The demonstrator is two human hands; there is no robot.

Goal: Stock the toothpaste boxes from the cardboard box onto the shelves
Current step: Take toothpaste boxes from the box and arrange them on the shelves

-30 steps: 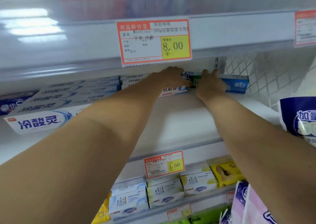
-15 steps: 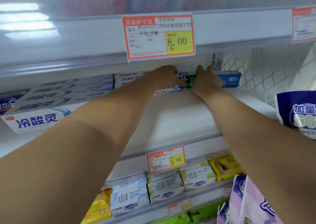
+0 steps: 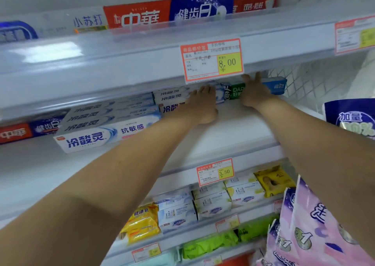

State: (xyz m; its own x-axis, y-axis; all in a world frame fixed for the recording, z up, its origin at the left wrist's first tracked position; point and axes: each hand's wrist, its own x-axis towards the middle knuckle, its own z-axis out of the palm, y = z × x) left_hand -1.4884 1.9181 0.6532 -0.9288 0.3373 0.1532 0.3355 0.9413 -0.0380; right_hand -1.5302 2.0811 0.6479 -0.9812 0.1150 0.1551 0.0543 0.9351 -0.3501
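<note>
Nearest, at five o'clock, a price tag (image 3: 215, 171) is showing 3.50. Further in, at one o'clock, the left hand (image 3: 203, 105) is lying flat-fingered on the 冷酸灵 boxes (image 3: 170, 98). The right hand (image 3: 254, 92) is pressing, fingers straight, on the green-and-blue toothpaste box (image 3: 235, 91) lettered DAR, at the shelf (image 3: 233, 131) back. It is probably handling as light, stiff, crushable card, and its long sides are offering the best hold. Above, an 8.00 tag (image 3: 213, 59) is hanging, with 中華 boxes (image 3: 138, 15) sitting beyond.

We count two: left hand (image 3: 203, 107), right hand (image 3: 254, 95). Green-and-blue toothpaste box (image 3: 235, 92): one. White toothpaste boxes (image 3: 85, 141): stacked, not countable.
</note>
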